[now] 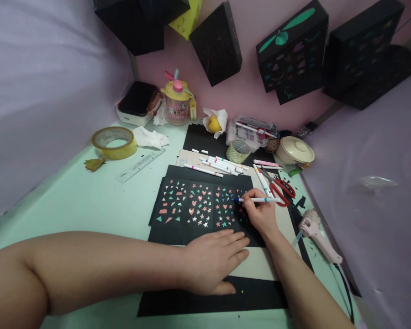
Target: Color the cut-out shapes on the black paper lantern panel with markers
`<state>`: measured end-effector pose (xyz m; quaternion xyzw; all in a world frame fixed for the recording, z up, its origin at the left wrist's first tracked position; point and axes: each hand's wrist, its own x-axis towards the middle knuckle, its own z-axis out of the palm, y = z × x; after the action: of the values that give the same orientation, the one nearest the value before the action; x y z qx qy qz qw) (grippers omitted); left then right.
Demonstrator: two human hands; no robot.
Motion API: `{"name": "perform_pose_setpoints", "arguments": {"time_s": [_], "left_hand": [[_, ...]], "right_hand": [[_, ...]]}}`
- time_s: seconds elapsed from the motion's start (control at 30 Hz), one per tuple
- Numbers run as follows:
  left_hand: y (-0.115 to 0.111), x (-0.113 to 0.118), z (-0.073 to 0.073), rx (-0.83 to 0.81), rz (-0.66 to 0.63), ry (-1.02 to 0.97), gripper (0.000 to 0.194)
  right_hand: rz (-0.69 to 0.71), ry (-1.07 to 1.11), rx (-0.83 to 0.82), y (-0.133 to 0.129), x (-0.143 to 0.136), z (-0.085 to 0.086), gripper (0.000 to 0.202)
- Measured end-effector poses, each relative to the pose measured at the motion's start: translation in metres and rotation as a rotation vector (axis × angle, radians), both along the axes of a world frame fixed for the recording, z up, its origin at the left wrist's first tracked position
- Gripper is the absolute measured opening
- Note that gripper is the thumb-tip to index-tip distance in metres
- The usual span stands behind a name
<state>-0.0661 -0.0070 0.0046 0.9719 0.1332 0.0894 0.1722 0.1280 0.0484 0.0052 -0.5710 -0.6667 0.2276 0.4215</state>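
My right hand (260, 212) grips a white marker (262, 199) with a dark blue tip, which points left at the black card sheet (171, 233). Small pink, green, white and blue hearts, stars and cut shapes cover that sheet in columns. The marker's tip is by the blue shapes near the sheet's right side; whether it touches cannot be made out. My left hand (215, 260) lies flat, fingers stretched, over the sheet's lower edge and the pale board (256, 262) beneath. Several capped markers (222, 165) lie just above the sheet.
Red-handled scissors (282, 192) and a glue gun (317, 237) lie to the right. On the left are yellow tape (114, 143) and a clear ruler (140, 165). A drink bottle (177, 103), a wrapped yellow fruit (214, 123) and a lidded bowl (296, 150) stand behind. Black boxes (217, 45) hang overhead.
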Motion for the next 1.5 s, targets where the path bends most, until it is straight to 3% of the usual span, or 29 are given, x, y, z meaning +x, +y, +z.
{"name": "perform_pose_setpoints", "arguments": {"time_s": [1.5], "left_hand": [[0.0006, 0.0004, 0.0010, -0.028, -0.002, 0.000, 0.068]], "right_hand": [[-0.007, -0.023, 0.011, -0.0011, -0.0016, 0.0021, 0.014]]}}
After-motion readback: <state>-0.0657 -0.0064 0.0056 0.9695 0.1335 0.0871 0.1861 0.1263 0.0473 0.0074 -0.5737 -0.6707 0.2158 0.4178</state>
